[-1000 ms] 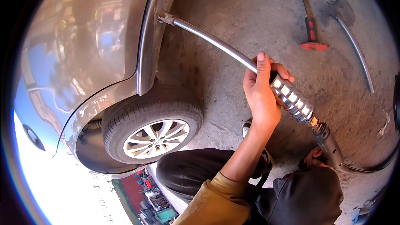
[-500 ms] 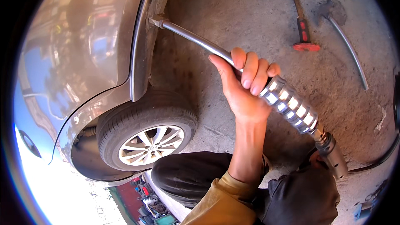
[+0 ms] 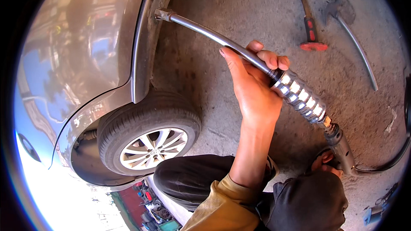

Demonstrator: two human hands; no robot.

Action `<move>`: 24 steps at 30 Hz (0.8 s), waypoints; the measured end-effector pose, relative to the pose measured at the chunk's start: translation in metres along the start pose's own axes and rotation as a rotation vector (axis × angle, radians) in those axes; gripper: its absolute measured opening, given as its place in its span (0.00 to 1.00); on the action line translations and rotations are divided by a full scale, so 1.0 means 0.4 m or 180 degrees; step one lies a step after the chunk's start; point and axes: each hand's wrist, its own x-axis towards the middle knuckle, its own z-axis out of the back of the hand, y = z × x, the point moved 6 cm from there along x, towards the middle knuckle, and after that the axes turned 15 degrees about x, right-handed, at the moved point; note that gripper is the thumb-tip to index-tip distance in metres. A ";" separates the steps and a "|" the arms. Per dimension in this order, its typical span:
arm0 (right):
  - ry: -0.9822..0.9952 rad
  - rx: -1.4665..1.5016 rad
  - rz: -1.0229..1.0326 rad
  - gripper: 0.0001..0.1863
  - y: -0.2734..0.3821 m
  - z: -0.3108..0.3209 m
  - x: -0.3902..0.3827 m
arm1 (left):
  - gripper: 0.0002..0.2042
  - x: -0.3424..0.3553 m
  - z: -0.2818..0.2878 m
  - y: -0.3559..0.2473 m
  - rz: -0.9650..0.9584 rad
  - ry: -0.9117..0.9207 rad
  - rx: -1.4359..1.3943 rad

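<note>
A slide hammer (image 3: 231,45) slants from the car's sill down to the right. Its far end meets the sill's lower edge through a small metal block (image 3: 164,14). My left hand (image 3: 259,87) cradles the shaft just above the ribbed chrome section (image 3: 302,97), fingers curled loosely round it and thumb stretched along it. At the near end, a grey cylinder (image 3: 340,147) with a black hose (image 3: 389,165) follows a brass fitting. My right hand (image 3: 327,164) is curled against this cylinder, partly hidden behind my knee.
A tan car (image 3: 85,51) fills the left, its wheel (image 3: 150,145) close to my knee. On the concrete floor (image 3: 239,4) lie a chisel (image 3: 311,30) with a red guard and a metal-handled hammer-like tool (image 3: 357,42). A blue tool (image 3: 376,214) lies at lower right.
My left hand has loosened its fingers round the shaft and shifted slightly. The cylinder end has moved up a little, and more of my right hand shows.
</note>
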 end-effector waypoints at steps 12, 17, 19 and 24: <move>0.0093 0.0204 -0.0145 0.13 -0.024 0.011 0.021 | 0.27 0.008 0.007 -0.009 -0.0081 0.0106 0.0125; 0.0172 0.0230 -0.0166 0.13 -0.024 0.007 0.024 | 0.27 0.008 0.005 -0.007 -0.0046 0.0127 0.0085; 0.0171 0.0174 -0.0168 0.12 -0.018 -0.003 0.023 | 0.27 0.007 0.007 -0.008 -0.0045 0.0126 0.0079; 0.0000 0.0137 -0.0250 0.12 -0.028 0.039 0.012 | 0.27 0.004 0.010 -0.009 -0.0027 0.0123 0.0037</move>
